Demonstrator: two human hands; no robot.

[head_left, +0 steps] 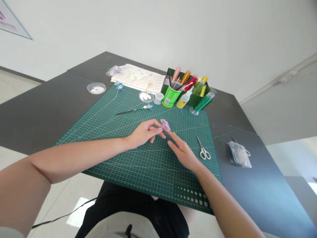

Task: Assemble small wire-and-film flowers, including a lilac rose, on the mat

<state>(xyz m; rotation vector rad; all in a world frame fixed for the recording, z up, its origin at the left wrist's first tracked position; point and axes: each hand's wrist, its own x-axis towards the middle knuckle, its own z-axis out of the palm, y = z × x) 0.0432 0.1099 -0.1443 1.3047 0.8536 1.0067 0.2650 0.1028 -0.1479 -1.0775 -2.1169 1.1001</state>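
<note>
Grip: the left hand (145, 132) is closed on a small paper flower (165, 125), pinched at its fingertips. The right hand (184, 152) lies loose with fingers spread, forefinger just beside the flower; contact cannot be confirmed. The flower is pale lilac-pink with crumpled petals, held just above the middle of the green cutting mat (119, 145). Bare mat lies to the left and near sides, with scissors (203, 150) near the right hand and a brush (133, 110) beyond the left.
</note>
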